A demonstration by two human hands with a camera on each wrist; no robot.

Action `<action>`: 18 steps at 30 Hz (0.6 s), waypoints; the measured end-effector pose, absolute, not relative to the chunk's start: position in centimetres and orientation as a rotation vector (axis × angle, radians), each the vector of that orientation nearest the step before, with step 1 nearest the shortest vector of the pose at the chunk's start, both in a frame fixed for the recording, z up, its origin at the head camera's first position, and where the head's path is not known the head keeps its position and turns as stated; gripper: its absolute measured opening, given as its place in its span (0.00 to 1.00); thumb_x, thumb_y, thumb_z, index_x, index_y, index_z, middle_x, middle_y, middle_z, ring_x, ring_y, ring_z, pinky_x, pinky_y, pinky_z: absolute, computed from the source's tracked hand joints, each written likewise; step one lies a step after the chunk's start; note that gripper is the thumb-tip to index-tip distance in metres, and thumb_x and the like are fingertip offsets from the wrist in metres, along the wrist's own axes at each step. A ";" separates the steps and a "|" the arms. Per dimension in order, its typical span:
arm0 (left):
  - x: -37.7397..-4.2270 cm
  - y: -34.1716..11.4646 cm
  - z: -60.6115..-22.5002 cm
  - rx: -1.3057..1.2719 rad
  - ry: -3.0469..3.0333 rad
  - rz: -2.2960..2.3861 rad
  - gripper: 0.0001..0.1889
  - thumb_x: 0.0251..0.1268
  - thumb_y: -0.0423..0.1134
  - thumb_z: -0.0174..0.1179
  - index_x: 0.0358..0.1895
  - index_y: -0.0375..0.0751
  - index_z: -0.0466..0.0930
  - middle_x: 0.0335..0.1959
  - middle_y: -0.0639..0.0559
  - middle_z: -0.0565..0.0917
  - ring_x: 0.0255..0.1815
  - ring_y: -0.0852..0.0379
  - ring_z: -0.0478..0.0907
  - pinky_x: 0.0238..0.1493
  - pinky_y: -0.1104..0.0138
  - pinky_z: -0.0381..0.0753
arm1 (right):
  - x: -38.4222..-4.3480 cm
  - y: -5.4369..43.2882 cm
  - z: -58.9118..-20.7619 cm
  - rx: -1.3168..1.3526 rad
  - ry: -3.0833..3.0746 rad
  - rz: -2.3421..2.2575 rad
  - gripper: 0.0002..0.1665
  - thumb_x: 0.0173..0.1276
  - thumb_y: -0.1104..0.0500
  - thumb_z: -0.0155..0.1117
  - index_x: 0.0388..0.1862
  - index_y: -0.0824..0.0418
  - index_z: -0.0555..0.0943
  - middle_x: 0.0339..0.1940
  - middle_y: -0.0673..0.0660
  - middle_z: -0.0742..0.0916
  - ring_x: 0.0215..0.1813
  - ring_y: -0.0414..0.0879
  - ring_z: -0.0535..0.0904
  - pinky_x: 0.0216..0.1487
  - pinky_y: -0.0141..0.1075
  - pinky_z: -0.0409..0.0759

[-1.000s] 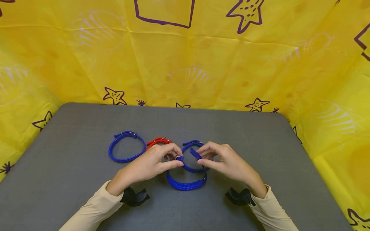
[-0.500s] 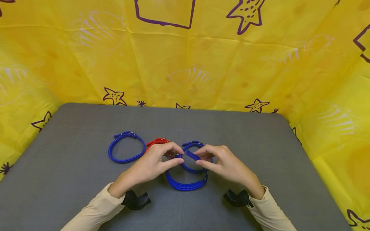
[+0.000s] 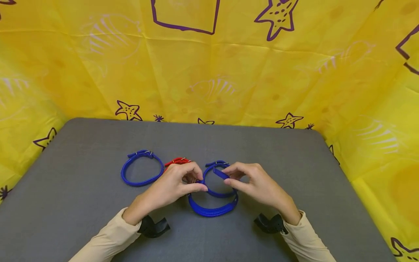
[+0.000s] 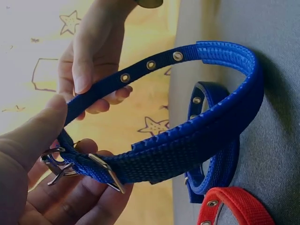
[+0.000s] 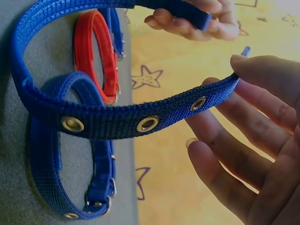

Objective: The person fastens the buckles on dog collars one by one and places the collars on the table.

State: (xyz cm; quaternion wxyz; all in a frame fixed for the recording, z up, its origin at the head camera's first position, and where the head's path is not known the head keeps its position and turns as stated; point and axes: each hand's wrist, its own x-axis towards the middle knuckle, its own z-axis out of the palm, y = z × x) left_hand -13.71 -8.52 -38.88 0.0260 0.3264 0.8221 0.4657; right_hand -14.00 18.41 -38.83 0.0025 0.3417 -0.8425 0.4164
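Both hands hold a blue dog collar (image 3: 212, 211) with its two ends apart, its padded loop hanging toward the table. My left hand (image 3: 175, 183) pinches the end with the metal buckle (image 4: 108, 171); its prong and frame show in the left wrist view. Between thumb and fingers, my right hand (image 3: 255, 178) grips the strap end (image 3: 220, 173), which points left toward the buckle. Metal-rimmed holes (image 5: 148, 123) run along that strap in the right wrist view. Behind the held collar, a second blue collar (image 3: 222, 194) is buckled into a ring.
A red collar (image 3: 178, 160) lies partly hidden behind my left hand. Farther left, another buckled blue collar (image 3: 142, 183) rests on the grey table (image 3: 98, 145). A yellow patterned cloth (image 3: 209, 72) hangs around the table's back and sides.
The strap end in my right hand moved left toward the buckle, then shifted slightly back right. My left hand with the buckle end has moved a little left. The other collars lie unchanged.
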 end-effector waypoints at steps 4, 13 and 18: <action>-13.7 -8.5 -39.0 1.022 2.567 1.419 0.08 0.55 0.44 0.73 0.34 0.53 0.82 0.31 0.65 0.83 0.33 0.69 0.78 0.38 0.71 0.80 | -14.1 18.7 -38.7 1.050 -2.645 1.312 0.10 0.66 0.61 0.69 0.47 0.55 0.85 0.38 0.48 0.90 0.38 0.35 0.84 0.41 0.32 0.83; -13.7 -8.3 -39.4 0.980 2.557 1.516 0.09 0.55 0.43 0.73 0.36 0.49 0.83 0.31 0.62 0.85 0.32 0.69 0.81 0.37 0.71 0.82 | -14.1 18.8 -38.7 1.070 -2.639 1.317 0.10 0.67 0.61 0.69 0.47 0.56 0.85 0.38 0.48 0.90 0.38 0.35 0.84 0.42 0.32 0.83; -13.7 -8.0 -39.6 0.946 2.591 1.578 0.13 0.52 0.42 0.75 0.37 0.47 0.80 0.30 0.58 0.86 0.31 0.68 0.82 0.36 0.70 0.83 | -14.0 18.4 -38.8 1.086 -2.639 1.324 0.09 0.67 0.61 0.69 0.46 0.55 0.85 0.38 0.48 0.90 0.38 0.34 0.84 0.41 0.32 0.83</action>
